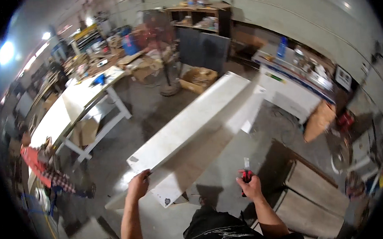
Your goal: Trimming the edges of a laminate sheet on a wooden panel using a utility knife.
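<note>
A long white trough-like piece (187,122), made of two boards meeting at an angle, runs from in front of me toward the far right. Dark patches mark the near corners of both boards. My left hand (138,185) is at its near end, fingers curled on the edge of the upper board. My right hand (252,187) is wrapped round a red-and-black hand tool (247,176) with a short, flat, pale blade pointing away from me. This tool is held apart from the boards, over the floor to their right. Blur hides whether it is a scraper or a knife.
At the left, a person in an orange vest (35,162) is beside a white-topped table (69,104). A standing fan (169,88) and cardboard box (198,78) are beyond the boards. A white workbench (289,88) stands far right; grey padded panels (313,204) lie near right.
</note>
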Action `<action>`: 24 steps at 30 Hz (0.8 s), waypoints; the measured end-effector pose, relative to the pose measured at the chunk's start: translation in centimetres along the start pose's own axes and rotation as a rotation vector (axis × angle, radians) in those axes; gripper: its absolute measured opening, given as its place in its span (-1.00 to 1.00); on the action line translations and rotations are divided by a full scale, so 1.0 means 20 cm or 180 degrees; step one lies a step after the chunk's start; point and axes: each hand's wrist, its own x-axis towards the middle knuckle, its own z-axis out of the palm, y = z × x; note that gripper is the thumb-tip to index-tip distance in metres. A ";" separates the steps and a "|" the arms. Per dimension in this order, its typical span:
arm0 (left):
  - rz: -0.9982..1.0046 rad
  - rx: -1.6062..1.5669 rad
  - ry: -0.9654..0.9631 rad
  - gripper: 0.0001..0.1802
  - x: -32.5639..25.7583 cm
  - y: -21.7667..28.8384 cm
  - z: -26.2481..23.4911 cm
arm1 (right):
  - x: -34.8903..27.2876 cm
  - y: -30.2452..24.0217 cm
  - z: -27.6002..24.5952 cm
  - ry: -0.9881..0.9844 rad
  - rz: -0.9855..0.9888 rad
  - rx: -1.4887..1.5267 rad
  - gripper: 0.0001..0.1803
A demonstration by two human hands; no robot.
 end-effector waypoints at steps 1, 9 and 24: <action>0.0118 -0.0033 0.0262 -0.71 0.04 0.04 0.02 | 0.08 -0.03 0.04 0.0056 -0.0134 -0.0128 -0.60; -0.0090 0.0549 0.1394 -0.69 0.06 0.06 0.21 | 0.76 -0.43 0.51 -0.0873 -0.2000 -0.0780 -0.55; -0.0154 0.1058 0.1569 -0.51 -0.05 0.09 0.32 | 1.18 -0.36 0.86 -0.1998 -0.4164 -0.2013 -0.72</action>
